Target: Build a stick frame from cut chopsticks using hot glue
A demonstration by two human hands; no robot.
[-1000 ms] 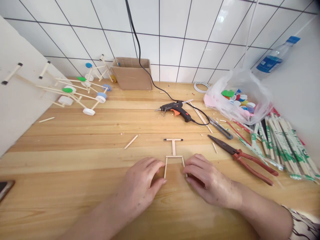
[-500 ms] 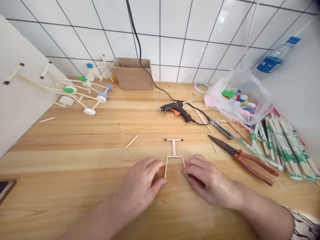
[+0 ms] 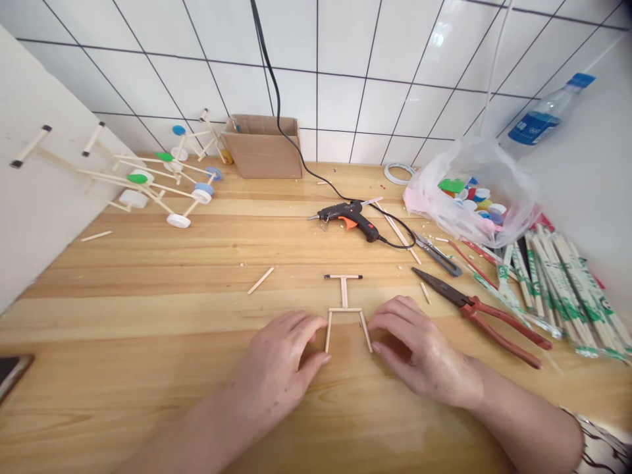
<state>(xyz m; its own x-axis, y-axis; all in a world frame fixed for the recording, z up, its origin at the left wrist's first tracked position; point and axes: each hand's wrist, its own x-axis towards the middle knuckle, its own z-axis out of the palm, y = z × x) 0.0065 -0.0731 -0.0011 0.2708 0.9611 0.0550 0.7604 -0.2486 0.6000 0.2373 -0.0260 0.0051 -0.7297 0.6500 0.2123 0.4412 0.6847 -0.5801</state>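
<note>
The left hand [image 3: 276,375] and right hand [image 3: 419,349] are resting just beside a stick frame [image 3: 343,309]. Their fingers [image 3: 395,313] are lying apart, gripping nothing.

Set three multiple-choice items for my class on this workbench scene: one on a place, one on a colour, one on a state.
1. Where does the hot glue gun lie?
A. Inside the cardboard box
B. On the wooden table, beyond the stick frame
C. In the plastic bag

2. What colour are the handles of the pliers?
A. Blue
B. Yellow
C. Red

3. What are the hands doing?
A. The left hand and right hand lie beside the frame, holding no tool
B. The left hand grips the pliers
C. The right hand grips the hot glue gun

Answers:
1 B: it lies on the tabletop.
2 C: the handles show red.
3 A: both hands are open beside the sticks.
</note>
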